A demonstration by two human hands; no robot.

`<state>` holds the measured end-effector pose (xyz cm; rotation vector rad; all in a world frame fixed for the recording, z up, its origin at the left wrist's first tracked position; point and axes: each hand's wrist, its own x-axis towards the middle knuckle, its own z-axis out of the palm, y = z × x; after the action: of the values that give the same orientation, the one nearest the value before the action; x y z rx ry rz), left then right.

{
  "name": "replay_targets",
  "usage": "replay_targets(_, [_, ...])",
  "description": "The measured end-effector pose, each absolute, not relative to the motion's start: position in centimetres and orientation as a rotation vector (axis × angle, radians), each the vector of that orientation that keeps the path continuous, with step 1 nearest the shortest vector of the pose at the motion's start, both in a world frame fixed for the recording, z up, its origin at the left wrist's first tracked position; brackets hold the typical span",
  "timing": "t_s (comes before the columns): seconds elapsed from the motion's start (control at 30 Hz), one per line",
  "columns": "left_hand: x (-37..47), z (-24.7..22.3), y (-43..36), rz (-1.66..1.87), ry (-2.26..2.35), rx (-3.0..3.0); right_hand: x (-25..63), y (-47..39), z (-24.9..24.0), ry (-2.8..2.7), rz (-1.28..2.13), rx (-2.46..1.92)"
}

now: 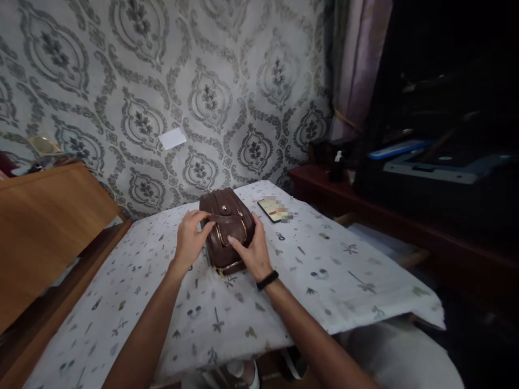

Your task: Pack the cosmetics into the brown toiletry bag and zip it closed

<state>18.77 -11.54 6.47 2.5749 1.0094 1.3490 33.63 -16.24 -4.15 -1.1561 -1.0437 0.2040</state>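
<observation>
A brown leather handbag with gold zips and a round gold stud lies on the printed white tablecloth, in the middle of the head view. My left hand is at the bag's left side, with thumb and index finger closed on the edge of its flap or front pocket. What exactly lies between those fingertips is too small to tell. Along the bag's right side, my right hand wraps its fingers, thumb pressed on the front pocket. A black band circles my right wrist.
A phone with a lit screen lies right of the bag. Patterned wallpaper rises behind the table, with a small white card against it. Wooden furniture borders the left; a dark red shelf with a small bottle stands right.
</observation>
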Motion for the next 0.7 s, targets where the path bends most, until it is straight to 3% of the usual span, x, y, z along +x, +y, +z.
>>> replay_targets(0.37, [19.4,5.4,-12.0,1.537,0.834,2.418,33.7,-16.2,-4.4,-1.066,0.172,-1.188])
replay_targets(0.7, [18.9,5.3,-13.4,1.421,0.799,2.575,33.8,-16.6,-3.8,-1.064,0.216,-1.142])
